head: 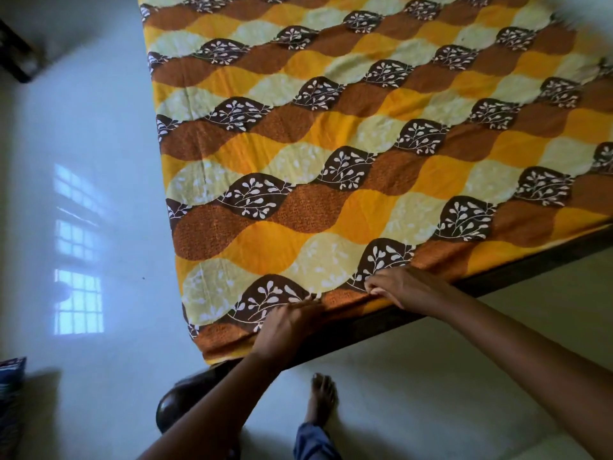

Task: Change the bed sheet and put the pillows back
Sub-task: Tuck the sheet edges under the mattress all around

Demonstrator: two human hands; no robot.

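A bare foot (322,398) was planted on the pale floor (99,127) just beside the bed, so that both arms could reach the near edge of the mattress. The dark rounded bed leg (175,406) was seen next to it, under the corner.

At that edge the bed sheet (331,144) was being worked. The left hand (285,327) was laid against the overhanging border near the corner. Its back was turned to the camera and its fingers were blurred, so it could not be told whether the cloth was pinched or only pressed. The right hand (394,287), a little further along, was closed on the hem, the fabric being nipped between thumb and curled fingers. The two hands were judged to be set apart along one line so that the slack could be drawn taut and pushed in above the dark bed frame (537,260), which was left exposed below the hem.

Beyond the hands the sheet was spread flat over the whole mattress, with only faint creases, its side fall hanging straight down the left flank. The spreading was therefore judged largely done, and the tucking not yet finished.

No pillows were seen on the bed. A blue patterned cloth (10,386) lay at the far left edge; what it was could not be told.
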